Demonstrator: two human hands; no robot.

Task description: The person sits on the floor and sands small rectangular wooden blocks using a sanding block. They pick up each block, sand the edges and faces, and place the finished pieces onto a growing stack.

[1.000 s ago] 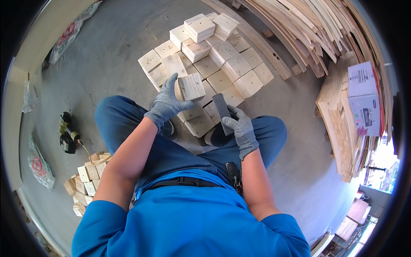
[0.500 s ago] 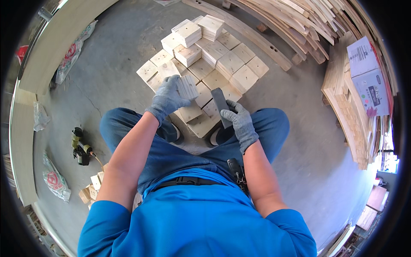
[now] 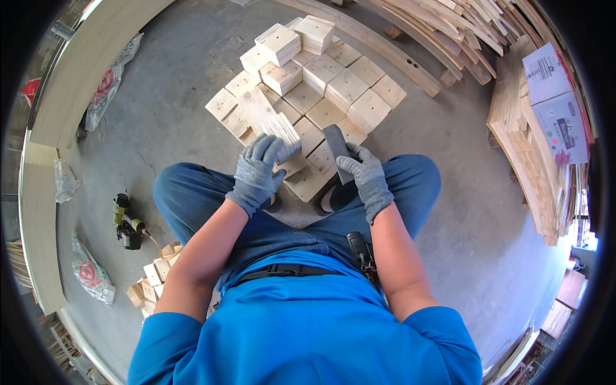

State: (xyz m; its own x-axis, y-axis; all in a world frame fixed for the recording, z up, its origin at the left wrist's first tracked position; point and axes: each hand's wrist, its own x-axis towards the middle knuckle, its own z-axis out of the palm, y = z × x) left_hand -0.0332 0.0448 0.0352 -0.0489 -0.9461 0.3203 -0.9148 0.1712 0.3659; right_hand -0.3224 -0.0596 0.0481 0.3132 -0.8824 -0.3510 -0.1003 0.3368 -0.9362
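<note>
My left hand (image 3: 258, 169), in a grey knit glove, has its thumb spread from its fingers, with nothing gripped between them. Its fingertips overlap the near left edge of a wooden block with ridged, layered sides (image 3: 282, 133), which sits tilted on the near part of the block pile; whether they touch it I cannot tell. My right hand (image 3: 367, 174), gloved the same way, is closed around a long, flat dark grey bar (image 3: 335, 145) held upright beside the pile. Pale square wooden blocks (image 3: 347, 88), many with a small hole on top, make up the pile between my feet.
Long timber strips (image 3: 423, 38) lie at the far right. A cardboard box (image 3: 557, 106) stands on stacked boards (image 3: 527, 147) at the right. On the left floor are a nail gun with a hose (image 3: 128, 221), plastic bags (image 3: 93, 273) and small wood offcuts (image 3: 153, 276).
My left hand has let go of the ridged wooden block and drawn slightly back toward me. The block stays on the pile. My right hand still holds the dark bar.
</note>
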